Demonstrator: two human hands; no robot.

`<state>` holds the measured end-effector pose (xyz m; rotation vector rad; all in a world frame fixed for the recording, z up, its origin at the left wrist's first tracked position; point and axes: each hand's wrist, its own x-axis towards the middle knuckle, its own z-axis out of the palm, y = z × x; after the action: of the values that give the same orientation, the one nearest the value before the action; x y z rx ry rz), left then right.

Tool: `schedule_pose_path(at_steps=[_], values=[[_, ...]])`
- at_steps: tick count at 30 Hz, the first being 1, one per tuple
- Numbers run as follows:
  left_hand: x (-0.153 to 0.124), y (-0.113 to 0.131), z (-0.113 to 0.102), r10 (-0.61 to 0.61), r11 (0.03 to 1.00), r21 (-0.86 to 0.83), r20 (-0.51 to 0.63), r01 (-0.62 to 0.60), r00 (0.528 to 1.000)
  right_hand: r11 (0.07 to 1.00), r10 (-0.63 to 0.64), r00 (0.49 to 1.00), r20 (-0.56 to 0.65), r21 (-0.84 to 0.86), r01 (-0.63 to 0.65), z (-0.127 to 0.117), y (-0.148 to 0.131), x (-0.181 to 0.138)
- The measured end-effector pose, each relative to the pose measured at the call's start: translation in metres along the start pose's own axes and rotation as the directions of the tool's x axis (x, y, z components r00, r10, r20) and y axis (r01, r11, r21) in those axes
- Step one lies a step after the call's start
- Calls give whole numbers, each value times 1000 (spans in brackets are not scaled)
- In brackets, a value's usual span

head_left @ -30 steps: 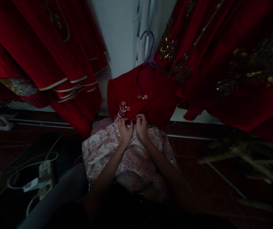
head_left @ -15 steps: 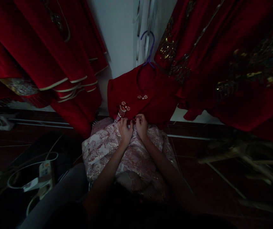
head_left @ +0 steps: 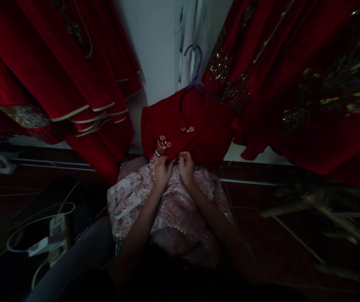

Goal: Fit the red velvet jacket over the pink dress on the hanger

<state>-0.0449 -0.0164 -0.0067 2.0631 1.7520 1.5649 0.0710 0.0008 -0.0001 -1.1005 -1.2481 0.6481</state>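
Observation:
A short red top [head_left: 159, 115] with a round neck hangs on a purple hanger [head_left: 196, 69] in front of me. Beaded flower fasteners [head_left: 187, 130] run down its front, and a tasselled bead ornament [head_left: 161, 144] sits at the left. At the lower front edge of the top are my left hand [head_left: 163, 170] and my right hand [head_left: 186, 167], close together. Both have their fingers bent and pinched at the red cloth; the exact piece between the fingertips is too dark to make out. Under my forearms lies a pale pink brocade fabric [head_left: 129, 193] with a floral pattern.
Red garments [head_left: 92, 75] with pale trim hang at the left, and more red garments with gold sequins [head_left: 324, 100] at the right. A power strip [head_left: 57, 235] with white cables lies at lower left. Wooden sticks [head_left: 296, 205] rest on the dark floor at right.
My left hand has shifted slightly left and its thumb has spread from the fingers a little. My right hand stays at the top's lower edge. The view has tilted slightly.

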Motion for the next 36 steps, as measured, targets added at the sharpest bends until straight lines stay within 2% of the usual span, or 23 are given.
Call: schedule_pose_path(at_steps=[3, 9, 12, 16, 19, 21, 23, 25, 28, 32, 36], values=[[-1, 1, -1, -21, 998, -53, -10, 20, 1000, 1000, -4, 1000, 7, -1, 4, 0, -1, 0], [-1, 12, -2, -143, 981, -136, -30, 138, 989, 1000, -9, 999, 44, 26, 8, 0, -5, -1], [1, 20, -6, -143, 975, -180, -39, 134, 989, 999, -36, 998, 55, 18, 35, -1, -9, -2], [5, 27, -9, -112, 903, -402, 122, 152, 986, 994, -102, 995, 21, -40, 103, -3, -11, -4], [13, 28, -3, -244, 748, -600, 150, 284, 958, 994, -80, 995, -61, -80, 75, -5, -11, -5], [22, 27, 4, -400, 576, -732, 136, 364, 906, 995, -62, 993, -99, -84, 54, -5, -11, -6], [34, 26, 8, -512, 391, -826, 170, 405, 842, 996, -59, 992, -108, -77, 51, -5, -11, -6], [45, 27, 10, -556, 256, -878, 209, 405, 805, 996, -57, 993, -107, -75, 50, -5, -11, -6], [59, 28, 6, -566, 144, -908, 250, 393, 786, 996, -58, 994, -93, -77, 50, -5, -11, -6], [65, 27, 1, -548, 143, -885, 301, 442, 780, 996, -57, 995, -86, -80, 50, -6, -11, -5], [64, 21, 0, -533, 265, -869, 229, 418, 815, 996, -50, 995, -89, -82, 42, -5, -9, -5]])
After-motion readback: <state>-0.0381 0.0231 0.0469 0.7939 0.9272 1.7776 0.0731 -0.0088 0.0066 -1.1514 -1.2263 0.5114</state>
